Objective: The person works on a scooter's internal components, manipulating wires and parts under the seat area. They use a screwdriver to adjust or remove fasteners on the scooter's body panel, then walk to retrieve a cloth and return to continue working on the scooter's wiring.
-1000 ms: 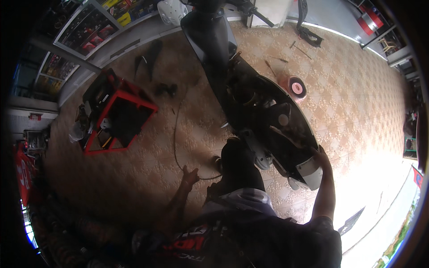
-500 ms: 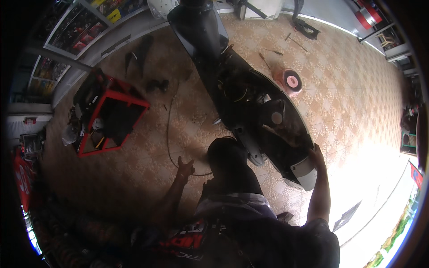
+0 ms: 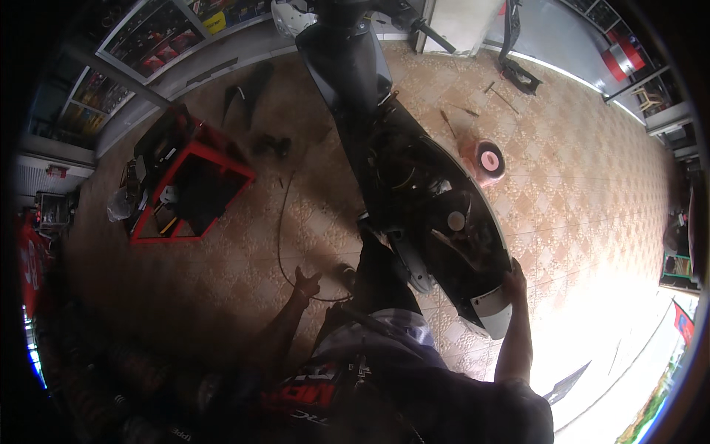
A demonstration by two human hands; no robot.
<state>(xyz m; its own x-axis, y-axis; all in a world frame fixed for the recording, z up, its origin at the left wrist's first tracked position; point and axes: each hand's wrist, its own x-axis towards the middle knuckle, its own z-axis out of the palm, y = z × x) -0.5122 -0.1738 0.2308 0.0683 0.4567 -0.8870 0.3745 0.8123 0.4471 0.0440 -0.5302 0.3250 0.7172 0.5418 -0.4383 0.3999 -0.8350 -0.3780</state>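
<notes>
A dark scooter [image 3: 436,222] without its seat stands diagonally before me, its inner frame and a round pale cap exposed. My right hand [image 3: 515,280] is closed around the outer edge of its tail, beside a light grey rear panel [image 3: 493,309]. To the left of my legs, my left hand [image 3: 307,283] hangs over the floor, thumb and forefinger spread, apparently holding nothing. Below that hand a thin dark cable or hose [image 3: 279,235] curves across the tiles. The right fingertips are partly hidden by the tail.
A red-framed cart [image 3: 244,175] with tools stands on the left. Beyond the scooter lie a pink roll-like object [image 3: 489,161], a T-shaped tool [image 3: 504,98] and a dark plastic part [image 3: 520,77]. Dark panels [image 3: 242,96] lie at the far left, near glass display cases [image 3: 151,41].
The view has shifted, and the scooter's tail sits a little lower in the picture. My right hand keeps its hold there; my left hand stays spread. My leg has shifted beside the scooter.
</notes>
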